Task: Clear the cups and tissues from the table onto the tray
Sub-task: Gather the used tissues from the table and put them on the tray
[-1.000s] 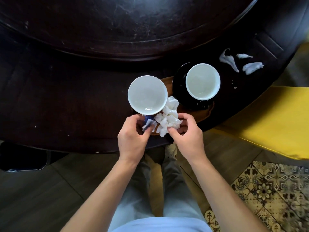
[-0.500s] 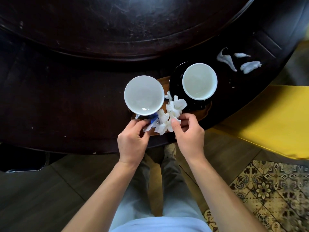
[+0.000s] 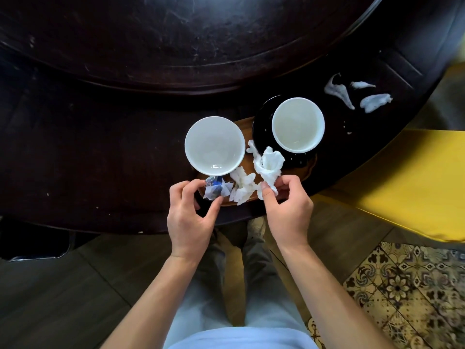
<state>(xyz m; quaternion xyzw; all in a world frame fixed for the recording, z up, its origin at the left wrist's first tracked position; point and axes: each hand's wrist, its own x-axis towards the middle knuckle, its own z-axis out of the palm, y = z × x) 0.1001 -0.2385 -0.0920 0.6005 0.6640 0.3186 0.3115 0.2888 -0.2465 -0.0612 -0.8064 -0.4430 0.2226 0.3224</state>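
Nearest, at the tray's (image 3: 305, 170) front edge: left hand (image 3: 190, 217) half-curled, fingertips apparently pinching a blue-and-white wrapper (image 3: 214, 190); right hand (image 3: 286, 210) pinching a crumpled tissue (image 3: 268, 163); another tissue wad (image 3: 241, 188) between. Beyond, two white cups (image 3: 214, 145) on the tray. Farthest, three tissue scraps (image 3: 339, 90) near the table's (image 3: 88, 147) right edge, uncollected; easily missed, or blown off by a hasty reach.
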